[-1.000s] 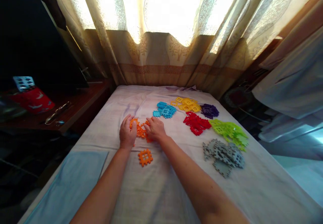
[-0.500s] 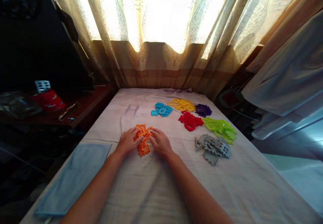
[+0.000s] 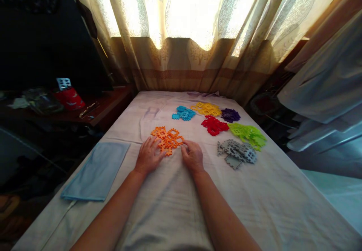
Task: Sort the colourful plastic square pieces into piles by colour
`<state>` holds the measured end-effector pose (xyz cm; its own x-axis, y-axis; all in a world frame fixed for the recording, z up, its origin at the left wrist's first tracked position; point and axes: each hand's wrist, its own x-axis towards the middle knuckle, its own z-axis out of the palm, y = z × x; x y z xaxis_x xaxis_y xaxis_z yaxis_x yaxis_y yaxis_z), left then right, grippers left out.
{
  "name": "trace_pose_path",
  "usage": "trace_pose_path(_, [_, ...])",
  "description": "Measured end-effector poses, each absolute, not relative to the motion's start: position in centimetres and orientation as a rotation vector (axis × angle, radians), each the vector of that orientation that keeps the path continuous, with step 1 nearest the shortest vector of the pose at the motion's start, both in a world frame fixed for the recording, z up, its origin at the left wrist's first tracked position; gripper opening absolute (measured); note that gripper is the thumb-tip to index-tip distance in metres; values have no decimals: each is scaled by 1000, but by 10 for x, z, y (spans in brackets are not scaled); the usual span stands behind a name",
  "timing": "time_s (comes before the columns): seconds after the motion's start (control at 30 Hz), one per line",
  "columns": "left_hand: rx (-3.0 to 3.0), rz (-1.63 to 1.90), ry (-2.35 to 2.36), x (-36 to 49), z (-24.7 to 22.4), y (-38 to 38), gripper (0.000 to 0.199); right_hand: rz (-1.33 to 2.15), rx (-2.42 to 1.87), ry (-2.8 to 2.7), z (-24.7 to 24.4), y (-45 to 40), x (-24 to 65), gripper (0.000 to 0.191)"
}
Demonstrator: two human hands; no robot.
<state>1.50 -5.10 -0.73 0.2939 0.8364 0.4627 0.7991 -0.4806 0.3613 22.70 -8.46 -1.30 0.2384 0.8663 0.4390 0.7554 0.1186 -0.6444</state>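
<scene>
The left hand (image 3: 149, 156) rests at the near left edge of the pile of orange pieces (image 3: 167, 141), its fingers (image 3: 153, 144) loosely spread and its thumb reaching along the pile's near side. The right hand (image 3: 194, 156) is at the pile's right edge, with thumb and forefinger close together beside an openwork orange piece; whether they pinch it cannot be told. The orange pieces lie flat and overlapping, between the two hands and just beyond them, on the cloth-covered tabletop (image 3: 240, 209). Farther out from the fingers and slightly to the right is a pile of blue pieces (image 3: 186, 114), and behind it to the right lie yellow pieces (image 3: 208, 109). A pile of red pieces (image 3: 214, 126) sits beyond the right fingers and to their right, with dark purple pieces (image 3: 230, 115) farther back. Green pieces (image 3: 249, 135) spread to the right of the red ones, and gray pieces (image 3: 236, 153) lie nearer, well to the right of the right fingers. To the left of the left fingers, well apart from them, a light blue cloth item (image 3: 97, 171) lies flat, with a pale cord (image 3: 59, 222) at its near edge. Far left and beyond the fingers, a red container (image 3: 72, 99) stands beside a clear jar (image 3: 43, 102).
</scene>
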Motion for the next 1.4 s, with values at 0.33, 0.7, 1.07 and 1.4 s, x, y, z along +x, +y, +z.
trace_pose_path(0.33, [1657, 1375, 1719, -6, -6, -39, 43, 106, -1965, -1725, -3, -85, 217, 24])
trace_pose_path(0.7, [1361, 1540, 1571, -8, -5, -35, 39, -9, -1865, -1465, -12, -77, 251, 11])
trace_pose_path(1.07, [1355, 1497, 1563, -6, -4, -28, 39, -66, -2025, -1390, -17, -70, 276, 10])
trace_pose_path(1.4, [1400, 1460, 1569, -4, -4, -29, 40, -3, -1857, -1583, -1, -71, 256, 16])
